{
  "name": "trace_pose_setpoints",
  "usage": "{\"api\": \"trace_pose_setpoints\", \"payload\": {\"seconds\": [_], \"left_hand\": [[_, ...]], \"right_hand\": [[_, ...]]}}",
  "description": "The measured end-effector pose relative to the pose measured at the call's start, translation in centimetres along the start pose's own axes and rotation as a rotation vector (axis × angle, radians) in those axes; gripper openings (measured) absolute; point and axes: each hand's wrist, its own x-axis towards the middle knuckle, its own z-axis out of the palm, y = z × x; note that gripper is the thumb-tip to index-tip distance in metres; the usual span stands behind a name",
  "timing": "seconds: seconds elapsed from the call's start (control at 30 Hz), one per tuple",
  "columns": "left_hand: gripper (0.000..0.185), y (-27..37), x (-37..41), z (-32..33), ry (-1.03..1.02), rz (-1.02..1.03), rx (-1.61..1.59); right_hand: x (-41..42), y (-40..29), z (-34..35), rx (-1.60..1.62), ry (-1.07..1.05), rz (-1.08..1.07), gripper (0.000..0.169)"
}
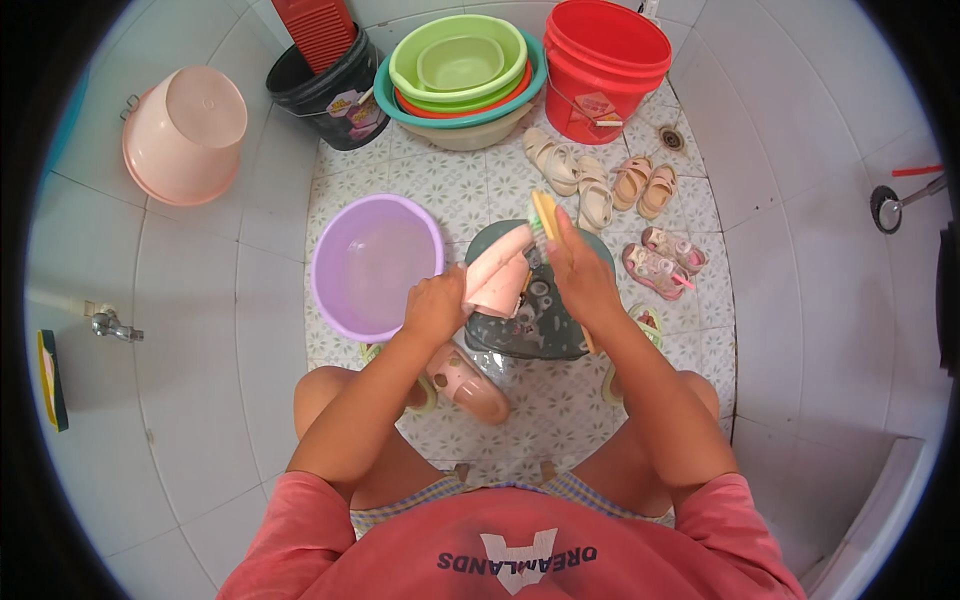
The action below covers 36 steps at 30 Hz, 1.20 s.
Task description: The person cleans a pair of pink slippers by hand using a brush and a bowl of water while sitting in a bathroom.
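Observation:
My left hand (439, 304) grips a pale pink slipper (495, 274), tilted on its side above a dark green plastic stool (551, 326). In my right hand (585, 274) is a yellow-backed scrub brush (546, 210). Its green and pale bristles are at the far end of the slipper; whether they touch is blurred. Soapy water and foam wet the stool top. A second pink slipper (469, 386) lies on the tiled floor below my left forearm. Left of the stool stands a lilac basin (326, 300) holding cloudy water.
At the back are a black bucket (330, 124) with a red washboard (315, 34), stacked basins (461, 120) and a red bucket (600, 97). White sandals (555, 161) and smaller pink sandals (652, 259) stand at right. A metal tap (112, 326) juts from the left wall.

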Motion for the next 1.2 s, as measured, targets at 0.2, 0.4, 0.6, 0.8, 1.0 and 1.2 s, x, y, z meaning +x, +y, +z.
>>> {"api": "trace_pose_setpoints", "payload": {"seconds": [0.2, 0.4, 0.6, 0.8, 1.0, 1.2], "left_hand": [[0.061, 1.2, -0.4, 1.3, 0.108, 0.031, -0.089], [0.069, 1.6, -0.6, 1.2, 0.089, 0.057, -0.184], [0.072, 2.1, -0.5, 1.0, 0.110, 0.063, -0.186], [0.072, 2.0, -0.5, 1.1, 0.121, 0.060, -0.207], [0.072, 2.0, -0.5, 1.3, 0.136, 0.046, -0.196], [0.067, 2.0, -0.5, 1.2, 0.140, 0.045, -0.211]], "right_hand": [[-0.3, 2.0, 0.8, -0.229, -0.130, -0.053, 0.065], [0.9, 2.8, 1.1, -0.251, -0.171, 0.003, 0.075], [1.3, 3.6, 1.8, -0.166, -0.117, -0.092, 0.073], [1.4, 3.6, 2.4, -0.100, -0.097, -0.064, 0.069], [1.5, 3.7, 2.7, -0.060, -0.101, -0.066, 0.071], [1.4, 2.9, 2.7, -0.031, -0.064, -0.057, 0.070]]}}
